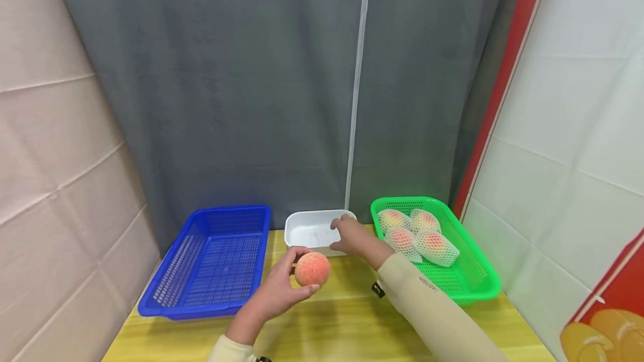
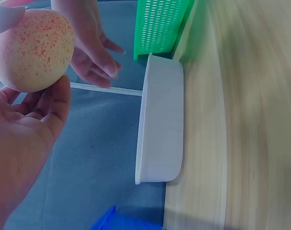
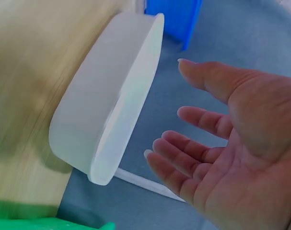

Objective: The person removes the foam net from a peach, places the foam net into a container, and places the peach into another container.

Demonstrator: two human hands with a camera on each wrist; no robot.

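In the head view a peach is gripped between the thumb and fingers of my left hand, above the front middle of the table. It has no net on it; the left wrist view shows its pale, red-speckled skin. My right hand hovers over the right part of a white basket. Its fingers are loosely bent with nothing between them, as the right wrist view of that hand shows. On the white basket's floor a pale patch of mesh or holes is visible; I cannot tell which.
To the left stands a blue basket with nothing visible inside. A green basket on the right holds several peaches in white foam nets. All three rest on a wooden table, with a grey curtain behind.
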